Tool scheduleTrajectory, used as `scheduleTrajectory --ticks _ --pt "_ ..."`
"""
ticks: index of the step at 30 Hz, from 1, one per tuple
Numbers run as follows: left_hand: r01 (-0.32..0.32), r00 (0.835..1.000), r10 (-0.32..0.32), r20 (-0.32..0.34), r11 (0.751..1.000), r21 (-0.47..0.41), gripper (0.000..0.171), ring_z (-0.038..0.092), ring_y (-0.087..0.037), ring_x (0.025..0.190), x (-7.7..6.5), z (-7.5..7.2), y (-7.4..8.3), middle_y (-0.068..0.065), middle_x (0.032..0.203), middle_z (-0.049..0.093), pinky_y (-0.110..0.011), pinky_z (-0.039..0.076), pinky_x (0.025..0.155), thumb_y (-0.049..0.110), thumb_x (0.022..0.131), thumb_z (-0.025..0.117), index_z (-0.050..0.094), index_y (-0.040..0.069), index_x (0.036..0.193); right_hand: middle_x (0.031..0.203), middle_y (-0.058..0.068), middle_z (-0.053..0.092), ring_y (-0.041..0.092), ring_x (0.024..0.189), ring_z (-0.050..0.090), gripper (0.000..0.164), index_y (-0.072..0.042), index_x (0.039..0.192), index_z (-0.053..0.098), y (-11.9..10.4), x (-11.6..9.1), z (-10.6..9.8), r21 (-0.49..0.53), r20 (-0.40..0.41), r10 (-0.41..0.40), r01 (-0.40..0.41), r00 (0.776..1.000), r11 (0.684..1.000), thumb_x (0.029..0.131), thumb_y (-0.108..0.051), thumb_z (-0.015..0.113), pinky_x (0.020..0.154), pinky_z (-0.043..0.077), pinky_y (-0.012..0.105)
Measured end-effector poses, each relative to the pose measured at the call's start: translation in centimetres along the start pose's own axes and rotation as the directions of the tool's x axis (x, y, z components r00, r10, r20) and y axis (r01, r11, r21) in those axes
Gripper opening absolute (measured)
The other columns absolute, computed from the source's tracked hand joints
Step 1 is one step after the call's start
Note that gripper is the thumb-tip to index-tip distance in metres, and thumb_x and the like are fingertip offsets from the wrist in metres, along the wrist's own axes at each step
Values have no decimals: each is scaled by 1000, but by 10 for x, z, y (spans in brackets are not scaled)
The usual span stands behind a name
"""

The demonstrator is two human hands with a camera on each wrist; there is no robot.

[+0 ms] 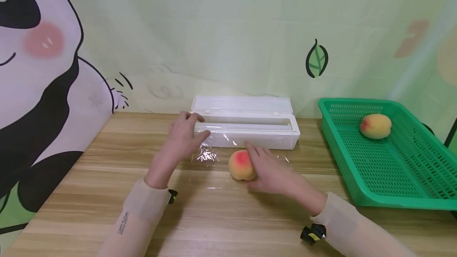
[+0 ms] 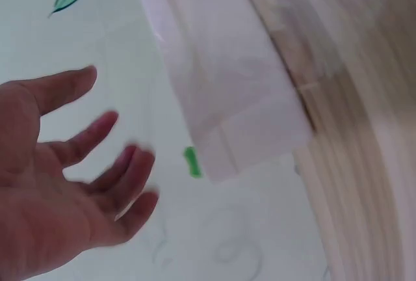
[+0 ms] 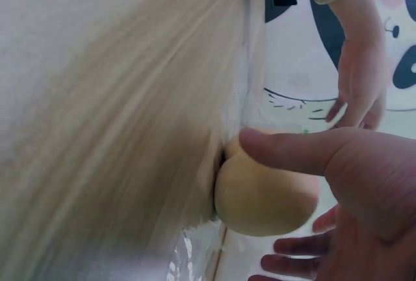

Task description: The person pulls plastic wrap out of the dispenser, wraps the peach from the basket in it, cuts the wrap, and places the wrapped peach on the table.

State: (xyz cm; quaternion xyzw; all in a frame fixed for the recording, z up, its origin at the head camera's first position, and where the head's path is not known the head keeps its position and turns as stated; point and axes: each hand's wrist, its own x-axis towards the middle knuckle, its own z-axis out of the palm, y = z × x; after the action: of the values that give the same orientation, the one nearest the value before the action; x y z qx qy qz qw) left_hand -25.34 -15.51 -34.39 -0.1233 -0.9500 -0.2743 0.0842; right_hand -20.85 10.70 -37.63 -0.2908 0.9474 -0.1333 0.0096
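On a sheet of clear plastic film (image 1: 207, 156) sits a peach (image 1: 240, 165), yellow with a red blush. My right hand (image 1: 271, 171) holds it from the right side. In the right wrist view the thumb (image 3: 286, 151) lies across the peach (image 3: 266, 193), with the other fingers on its far side. The film runs from a long white box (image 1: 250, 140) whose lid (image 1: 242, 105) stands up at the back. My left hand (image 1: 183, 136) hovers at the box's left end. In the left wrist view its fingers (image 2: 123, 180) are spread and loosely bent, holding nothing.
At the right stands a green plastic basket (image 1: 351, 185) with another peach (image 1: 375, 126) in it. Behind the wooden table (image 1: 214, 225) hangs a printed cloth backdrop (image 1: 250, 50) with a panda and leaves. The box stands close to this backdrop.
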Motion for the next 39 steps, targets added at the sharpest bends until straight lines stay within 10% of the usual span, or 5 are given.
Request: scheduleTrajectory --ticks 5,13,18,39 --pt "-69 979 72 192 997 -21 23 56 -23 85 -3 -1 8 -7 95 58 -33 46 75 26 93 69 59 6 98 121 11 51 27 113 52 88 1 133 44 7 -5 -4 -6 18 69 -69 997 998 66 -30 91 96 42 39" --pt "-178 824 164 542 984 -27 9 54 -12 74 -10 7 12 6 79 59 -24 44 66 17 90 73 65 13 86 70 -5 51 14 65 49 31 -16 78 57 21 -11 -10 25 171 78 -84 982 996 70 -24 86 55 37 27" --pt "-186 772 143 620 983 5 10 54 -11 72 -15 15 20 8 76 59 -23 44 64 14 87 74 67 15 80 64 -8 52 11 61 50 28 -19 70 57 24 -12 -9 52 236 58 -72 970 996 73 -18 84 54 37 25" --pt "-211 776 85 625 969 131 24 54 -12 69 -26 41 30 8 70 56 -23 44 60 6 72 86 64 14 73 65 -9 48 11 61 48 23 -19 69 58 29 -13 -1 21 196 -42 38 980 999 83 -8 73 54 38 23"
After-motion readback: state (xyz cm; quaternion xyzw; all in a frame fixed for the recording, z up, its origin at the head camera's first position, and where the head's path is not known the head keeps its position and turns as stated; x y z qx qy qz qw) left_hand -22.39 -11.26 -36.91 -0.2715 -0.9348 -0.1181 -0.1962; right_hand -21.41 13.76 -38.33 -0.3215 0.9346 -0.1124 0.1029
